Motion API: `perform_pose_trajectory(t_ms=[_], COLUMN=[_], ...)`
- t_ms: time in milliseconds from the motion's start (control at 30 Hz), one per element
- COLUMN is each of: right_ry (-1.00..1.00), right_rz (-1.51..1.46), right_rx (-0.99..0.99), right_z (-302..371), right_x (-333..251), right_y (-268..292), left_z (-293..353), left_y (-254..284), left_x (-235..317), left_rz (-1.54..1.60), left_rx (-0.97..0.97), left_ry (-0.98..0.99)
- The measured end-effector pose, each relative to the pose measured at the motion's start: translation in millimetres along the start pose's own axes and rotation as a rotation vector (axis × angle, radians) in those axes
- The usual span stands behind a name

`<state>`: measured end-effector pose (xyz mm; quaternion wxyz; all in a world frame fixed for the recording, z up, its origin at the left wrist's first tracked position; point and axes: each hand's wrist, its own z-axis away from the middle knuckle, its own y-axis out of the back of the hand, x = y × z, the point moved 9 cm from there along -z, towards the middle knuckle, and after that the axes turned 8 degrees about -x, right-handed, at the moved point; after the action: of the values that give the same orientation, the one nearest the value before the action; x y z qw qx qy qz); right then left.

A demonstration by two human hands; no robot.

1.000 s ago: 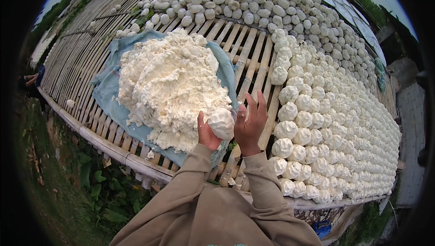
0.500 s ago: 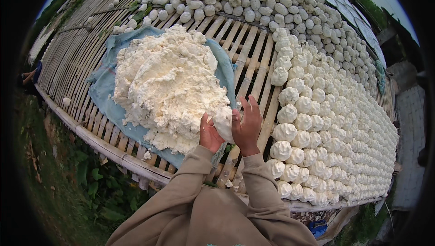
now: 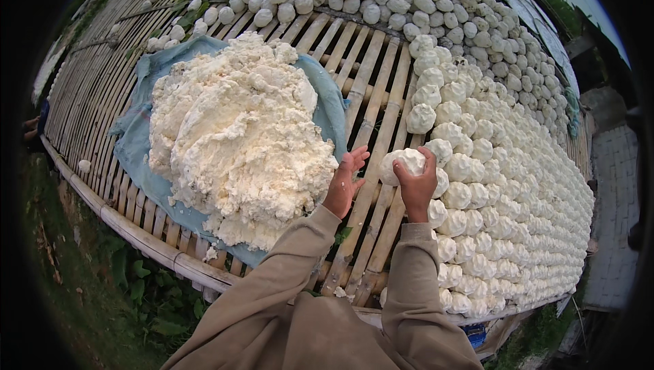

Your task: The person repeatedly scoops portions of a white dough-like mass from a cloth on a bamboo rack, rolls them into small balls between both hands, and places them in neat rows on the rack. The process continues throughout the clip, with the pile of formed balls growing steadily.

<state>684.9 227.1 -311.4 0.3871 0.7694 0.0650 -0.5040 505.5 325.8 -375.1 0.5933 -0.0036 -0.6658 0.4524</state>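
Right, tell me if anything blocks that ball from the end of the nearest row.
Nothing visible does. The right hand holds the white ball just beside the row of balls, with only bare bamboo slats below.

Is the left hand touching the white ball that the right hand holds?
Apart. In the head view, bamboo slats show between the left hand and the white ball; only the right hand grips it.

Drying rack (image 3: 371, 84) is split bamboo slats, smooth, pale tan, matt, lashed to a round bamboo edge pole (image 3: 136, 237). Blue cloth sheet (image 3: 136, 138), thin woven fabric, wrinkled and dull, lies under a heap of white pulp (image 3: 235, 131), which looks crumbly, moist, coarse and matt. Pressed white ball (image 3: 402, 163) and rows of balls (image 3: 504, 186) are rough and lumpy; jacket sleeves (image 3: 286, 281) are soft khaki cloth.
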Motion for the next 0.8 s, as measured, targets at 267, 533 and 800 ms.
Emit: perform_pose_trajectory(t_ms=[267,533,800], right_ry=[-0.028,0.661,0.529], right_rz=[0.497,0.244,0.107], right_rx=[-0.089,-0.692,-0.611], right_z=[-104.9,130.4,142.7], right_x=[64.2,-78.9,-60.2], right_y=[-34.3,-189.5,-290.2], left_z=[64.6,177.5,115.0], left_y=[60.9,129.3,161.0], left_x=[53.1,65.0,61.3], left_rz=[-0.429,-1.383,-1.356], left_rx=[0.195,0.499,0.705], left_ry=[-0.225,-0.407,-0.313])
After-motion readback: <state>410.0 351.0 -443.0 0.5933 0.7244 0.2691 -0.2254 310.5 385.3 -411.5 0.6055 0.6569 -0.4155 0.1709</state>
